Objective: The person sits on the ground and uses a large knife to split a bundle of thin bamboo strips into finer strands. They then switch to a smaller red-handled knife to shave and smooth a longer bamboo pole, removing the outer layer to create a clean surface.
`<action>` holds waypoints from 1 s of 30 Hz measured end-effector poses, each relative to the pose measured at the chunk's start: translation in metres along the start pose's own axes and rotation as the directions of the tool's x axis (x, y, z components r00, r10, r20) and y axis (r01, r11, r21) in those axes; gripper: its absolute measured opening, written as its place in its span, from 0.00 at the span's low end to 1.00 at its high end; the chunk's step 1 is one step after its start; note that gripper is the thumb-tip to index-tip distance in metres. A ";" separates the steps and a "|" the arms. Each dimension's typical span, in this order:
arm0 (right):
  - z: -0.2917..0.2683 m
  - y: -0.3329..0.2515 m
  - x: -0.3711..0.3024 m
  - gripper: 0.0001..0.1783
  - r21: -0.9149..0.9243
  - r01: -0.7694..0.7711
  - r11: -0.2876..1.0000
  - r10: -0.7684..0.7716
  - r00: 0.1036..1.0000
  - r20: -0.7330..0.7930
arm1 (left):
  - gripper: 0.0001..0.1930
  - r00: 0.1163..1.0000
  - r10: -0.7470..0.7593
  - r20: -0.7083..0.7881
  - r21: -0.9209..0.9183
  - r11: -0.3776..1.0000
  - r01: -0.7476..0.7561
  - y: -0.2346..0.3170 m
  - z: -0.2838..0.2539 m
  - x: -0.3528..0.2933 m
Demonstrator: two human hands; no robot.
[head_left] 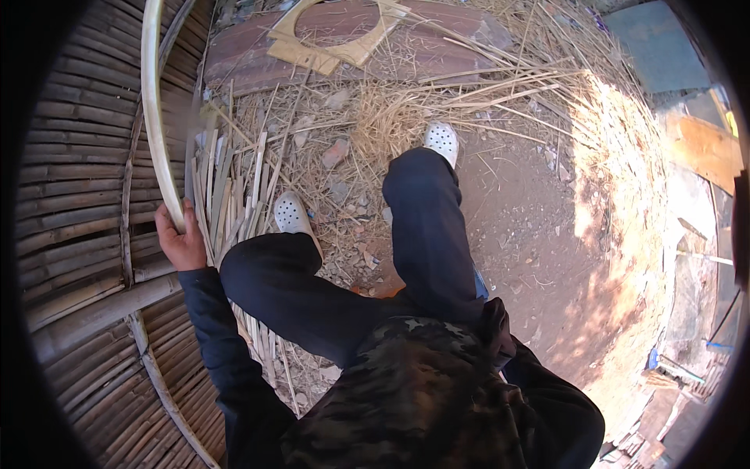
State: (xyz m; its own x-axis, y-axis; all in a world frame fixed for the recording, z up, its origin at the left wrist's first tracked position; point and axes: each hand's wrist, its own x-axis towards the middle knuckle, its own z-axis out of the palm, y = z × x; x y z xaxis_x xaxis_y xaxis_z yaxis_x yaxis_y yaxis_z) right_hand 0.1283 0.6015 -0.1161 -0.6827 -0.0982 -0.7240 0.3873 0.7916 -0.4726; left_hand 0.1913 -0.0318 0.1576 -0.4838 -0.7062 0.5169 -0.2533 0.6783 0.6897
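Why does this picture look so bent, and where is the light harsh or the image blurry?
In the head view, the slatted wall bows as fisheye lenses make edges do, with black at the corners; in the head view, sunlight whitens the ground at right, while the camouflage top is dark; also there, a faint smear shows beside the long pale strip in the left hand.

The left hand (186,242) grips a long, pale strip (153,102) extending to the upper edge beside a slatted wall (78,195). Narrow split strips (226,187) lie nearby on the ground (516,211). Beyond two white perforated clogs (442,141), a yellowish board (355,55) with a round opening rests on a reddish-brown slab (242,47).
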 end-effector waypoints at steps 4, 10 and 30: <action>0.010 0.045 -0.027 0.28 0.088 -0.130 0.988 0.137 0.987 -0.085 | 0.09 0.963 0.156 0.220 0.102 0.978 -0.181 0.053 0.046 0.053; 0.024 0.088 -0.043 0.28 0.006 -0.127 0.992 0.127 0.985 -0.114 | 0.15 0.863 0.196 0.467 0.298 0.883 -0.362 0.090 0.121 0.044; 0.005 0.000 0.130 0.21 -0.303 0.210 0.930 -0.215 0.976 0.016 | 0.17 0.836 0.107 0.538 0.335 0.883 -0.329 0.130 0.153 0.031</action>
State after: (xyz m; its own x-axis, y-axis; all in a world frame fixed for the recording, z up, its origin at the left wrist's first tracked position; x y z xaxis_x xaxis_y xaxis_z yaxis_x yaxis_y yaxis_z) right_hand 0.0422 0.5855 -0.2125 -0.7399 -0.2761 -0.6134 0.0289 0.8980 -0.4390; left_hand 0.0153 0.0651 0.1859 -0.8824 -0.4087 0.2329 -0.3455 0.8991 0.2688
